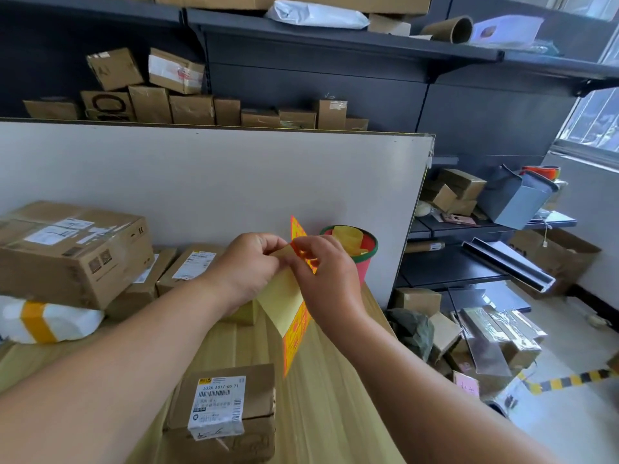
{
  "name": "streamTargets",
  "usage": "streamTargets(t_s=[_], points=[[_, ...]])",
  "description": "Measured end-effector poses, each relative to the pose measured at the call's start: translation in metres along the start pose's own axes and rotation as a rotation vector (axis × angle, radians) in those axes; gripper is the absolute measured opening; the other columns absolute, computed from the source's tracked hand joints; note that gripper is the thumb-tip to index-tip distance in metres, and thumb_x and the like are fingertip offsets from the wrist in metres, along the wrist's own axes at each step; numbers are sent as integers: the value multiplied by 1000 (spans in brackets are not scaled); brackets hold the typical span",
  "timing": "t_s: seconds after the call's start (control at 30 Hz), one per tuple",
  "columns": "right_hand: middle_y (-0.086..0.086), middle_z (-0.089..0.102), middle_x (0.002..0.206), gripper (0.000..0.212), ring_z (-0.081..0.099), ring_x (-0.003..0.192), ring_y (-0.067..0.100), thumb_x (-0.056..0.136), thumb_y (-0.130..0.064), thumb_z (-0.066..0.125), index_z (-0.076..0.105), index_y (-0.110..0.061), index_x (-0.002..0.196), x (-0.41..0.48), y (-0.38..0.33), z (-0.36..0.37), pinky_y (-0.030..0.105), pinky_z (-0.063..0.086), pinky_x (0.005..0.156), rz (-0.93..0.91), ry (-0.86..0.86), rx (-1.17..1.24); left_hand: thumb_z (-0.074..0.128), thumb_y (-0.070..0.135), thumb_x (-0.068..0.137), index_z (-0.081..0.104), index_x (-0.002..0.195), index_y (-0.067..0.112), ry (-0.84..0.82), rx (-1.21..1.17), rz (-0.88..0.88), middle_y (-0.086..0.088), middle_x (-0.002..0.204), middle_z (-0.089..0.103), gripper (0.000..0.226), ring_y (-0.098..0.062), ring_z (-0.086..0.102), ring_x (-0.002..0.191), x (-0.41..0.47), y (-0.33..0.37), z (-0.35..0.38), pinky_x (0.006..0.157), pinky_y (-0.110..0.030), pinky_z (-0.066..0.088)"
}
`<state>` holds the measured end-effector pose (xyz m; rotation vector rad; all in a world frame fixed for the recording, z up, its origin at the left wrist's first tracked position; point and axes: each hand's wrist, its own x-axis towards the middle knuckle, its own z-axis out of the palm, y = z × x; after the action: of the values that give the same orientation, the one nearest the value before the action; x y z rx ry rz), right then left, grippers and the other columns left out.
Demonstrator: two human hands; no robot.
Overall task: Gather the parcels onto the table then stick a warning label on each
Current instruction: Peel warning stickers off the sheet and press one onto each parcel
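Observation:
Above the wooden table (328, 390), my left hand (249, 266) and my right hand (323, 276) both pinch an orange warning label strip (296, 326) with a pale yellow backing sheet (281, 293). The label's top corner sticks up between my fingers. A small brown parcel (227, 413) with a white barcode sticker lies on the table just below my hands. A large cardboard parcel (72, 252) rests on smaller boxes (187, 266) at the left. A white bag parcel (47, 321) with yellow tape lies at the left edge.
A red bucket (363, 259) with a green rim holds crumpled yellow backing paper behind my right hand. A white partition (207, 182) backs the table. Dark shelves hold several boxes (167, 95). Boxes and clutter (475, 333) cover the floor at the right.

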<state>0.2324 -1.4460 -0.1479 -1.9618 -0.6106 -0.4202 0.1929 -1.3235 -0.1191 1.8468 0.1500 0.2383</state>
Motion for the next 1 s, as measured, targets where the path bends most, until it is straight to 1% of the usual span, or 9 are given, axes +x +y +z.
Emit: streamTargets(t_s=[0.1, 0.2, 0.33, 0.43, 0.57, 0.63, 0.77, 0.87, 1.0], points=[[-13, 58, 89, 14, 57, 82, 6, 86, -28, 65, 70, -21, 97, -1, 4, -1, 21, 44, 74, 3, 29, -8, 64, 13, 87, 70, 86, 12, 3, 70, 42, -6, 77, 70, 7, -13, 61, 65, -1, 0, 4, 62, -25, 50], [-13, 60, 86, 9, 54, 80, 2, 87, -25, 64, 70, -23, 93, -1, 8, -2, 13, 41, 70, 6, 24, 8, 63, 9, 87, 70, 85, 10, 22, 119, 71, -12, 80, 69, 7, -18, 59, 71, 0, -2, 7, 72, -38, 51], [-12, 65, 84, 12, 51, 82, -7, 89, -22, 60, 71, -24, 91, 1, 13, -5, 5, 36, 67, 22, -12, 39, 63, 5, 83, 67, 77, 13, 46, 187, 105, -11, 70, 63, 11, -19, 53, 65, 4, -5, 12, 64, -36, 47], [-14, 64, 80, 13, 54, 82, -4, 89, -20, 58, 71, -23, 89, 2, 19, -10, 15, 45, 68, 111, -50, 132, 63, 0, 81, 66, 74, 16, 31, 208, 103, 0, 64, 60, 18, -15, 52, 62, 7, -7, 17, 62, -30, 44], [-6, 66, 84, 15, 59, 83, 10, 91, -17, 55, 69, -17, 90, 5, 29, -17, 37, 52, 76, 167, -85, 145, 62, -2, 81, 67, 76, 19, -3, 230, 85, 1, 66, 62, 22, -10, 55, 59, 11, -8, 28, 56, -20, 46], [-4, 65, 85, 15, 58, 84, 12, 92, -16, 52, 68, -16, 91, 5, 36, -20, 39, 51, 78, 165, -90, 106, 64, -1, 80, 67, 77, 19, -5, 223, 73, -2, 70, 65, 20, -12, 58, 62, 15, -10, 36, 57, -22, 48], [-7, 63, 83, 8, 59, 81, 10, 91, -21, 57, 64, -19, 91, 2, 51, -25, 40, 53, 75, 207, -100, 102, 70, 8, 79, 65, 76, 17, 21, 231, 68, -16, 77, 67, 11, -19, 57, 67, 24, -16, 51, 63, -34, 49], [-6, 64, 81, 7, 60, 78, 12, 90, -23, 59, 65, -20, 88, 3, 60, -28, 40, 54, 71, 221, -124, 95, 71, 11, 80, 64, 72, 19, 10, 201, 64, -8, 70, 65, 13, -17, 56, 63, 31, -21, 60, 63, -34, 49], [-10, 63, 78, 10, 57, 75, 7, 91, -20, 57, 66, -20, 87, 6, 71, -35, 28, 51, 65, 260, -129, 124, 69, 8, 79, 64, 71, 21, -9, 229, 39, -6, 70, 65, 17, -18, 58, 63, 39, -27, 68, 64, -36, 51]])
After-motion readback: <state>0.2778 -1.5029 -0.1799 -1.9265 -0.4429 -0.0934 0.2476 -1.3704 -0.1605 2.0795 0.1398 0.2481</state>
